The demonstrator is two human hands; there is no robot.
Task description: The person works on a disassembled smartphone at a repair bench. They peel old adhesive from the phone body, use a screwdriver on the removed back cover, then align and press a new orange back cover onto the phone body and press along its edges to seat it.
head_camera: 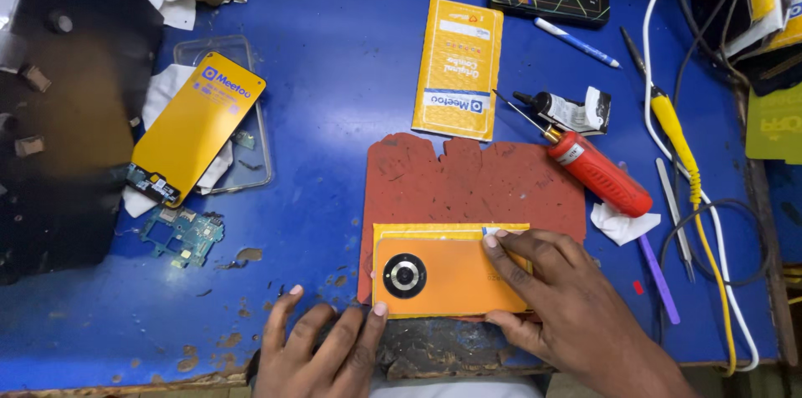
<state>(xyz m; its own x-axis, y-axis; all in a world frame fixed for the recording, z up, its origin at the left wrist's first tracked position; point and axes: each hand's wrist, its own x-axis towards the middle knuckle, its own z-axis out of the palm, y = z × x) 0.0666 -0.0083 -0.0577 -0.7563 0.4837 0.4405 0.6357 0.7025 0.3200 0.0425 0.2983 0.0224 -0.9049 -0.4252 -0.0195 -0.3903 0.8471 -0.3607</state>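
An orange phone back cover (pixel 447 277) with a round black camera ring lies on a yellow sheet over a red-brown mat (pixel 468 181) at the table's near edge. My right hand (pixel 560 306) rests on the cover's right end, index fingertip at its upper right corner and thumb at its lower edge. My left hand (pixel 322 348) lies flat on the blue table (pixel 334 97) just left of the cover, one fingertip touching its lower left corner.
A red screwdriver (pixel 597 168), a small glue tube (pixel 568 110), a yellow packet (pixel 458 68), a blue pen (pixel 576 40) and cables lie behind and right. At left sit a yellow-filmed phone screen (pixel 196 126), a clear case, a green circuit board (pixel 184 235) and white tissues.
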